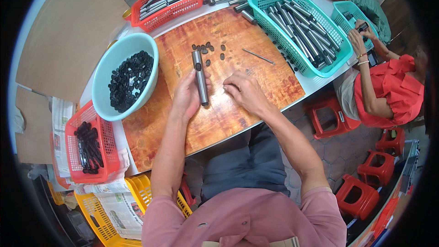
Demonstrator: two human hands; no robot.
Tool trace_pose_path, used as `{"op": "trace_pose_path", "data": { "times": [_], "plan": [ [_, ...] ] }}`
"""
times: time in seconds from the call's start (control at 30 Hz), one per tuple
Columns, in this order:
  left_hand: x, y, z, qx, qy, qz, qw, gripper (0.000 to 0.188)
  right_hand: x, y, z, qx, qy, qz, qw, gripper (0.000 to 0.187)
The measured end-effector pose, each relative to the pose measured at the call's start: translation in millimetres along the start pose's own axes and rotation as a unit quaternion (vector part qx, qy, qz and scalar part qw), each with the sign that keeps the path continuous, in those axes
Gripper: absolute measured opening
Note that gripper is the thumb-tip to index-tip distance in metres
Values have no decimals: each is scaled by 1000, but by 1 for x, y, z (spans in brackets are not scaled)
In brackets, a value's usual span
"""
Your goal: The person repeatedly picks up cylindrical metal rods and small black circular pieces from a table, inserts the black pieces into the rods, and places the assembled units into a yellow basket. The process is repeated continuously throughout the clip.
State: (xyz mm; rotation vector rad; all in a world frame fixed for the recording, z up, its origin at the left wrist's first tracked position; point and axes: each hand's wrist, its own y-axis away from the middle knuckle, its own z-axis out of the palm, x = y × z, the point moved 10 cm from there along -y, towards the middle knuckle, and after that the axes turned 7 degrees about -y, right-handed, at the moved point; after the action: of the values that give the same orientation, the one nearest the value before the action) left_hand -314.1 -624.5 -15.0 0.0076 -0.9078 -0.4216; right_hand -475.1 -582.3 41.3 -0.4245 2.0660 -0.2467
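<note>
My left hand (185, 97) is wrapped round a silver metal tube (201, 84) with a dark lower end. The tube stands slanted over the wooden board, and a dark round spot shows near its upper end. To its right, my right hand (248, 92) rests low over the board, fingers curled in; whether something small is pinched there I cannot make out. Beyond the tube lie several small black oval pieces (208, 45). A thin metal rod (259, 56) lies on the board to the right of them.
A turquoise basin (153, 75) of black pieces stands at left, above a red basket (114, 148) of black parts. Tubes fill another red basket (199, 3) and a turquoise basket (336, 71), with more piled behind. At right, a person in red (388, 91) handles a dark part.
</note>
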Motion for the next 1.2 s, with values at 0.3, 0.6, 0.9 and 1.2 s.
{"op": "trace_pose_path", "data": {
  "times": [0.3, 0.6, 0.9, 1.2],
  "plan": [
    [-3, -4, -2, -17, 21, -26, 999, 37, 5, -10, 2, 21, 43, 34, 998, 14],
    [2, -5, 0, -1, 11, -18, 1000, 37, 6, -12, -1, 36, 64, 91, 993, 14],
    [0, -6, 4, -36, 41, -23, 998, 33, 14, -17, -15, -47, -3, 98, 994, 25],
    [-14, -6, 10, -81, 58, -40, 994, 33, 12, -20, -4, -73, 54, 84, 992, 22]
  ]
}}
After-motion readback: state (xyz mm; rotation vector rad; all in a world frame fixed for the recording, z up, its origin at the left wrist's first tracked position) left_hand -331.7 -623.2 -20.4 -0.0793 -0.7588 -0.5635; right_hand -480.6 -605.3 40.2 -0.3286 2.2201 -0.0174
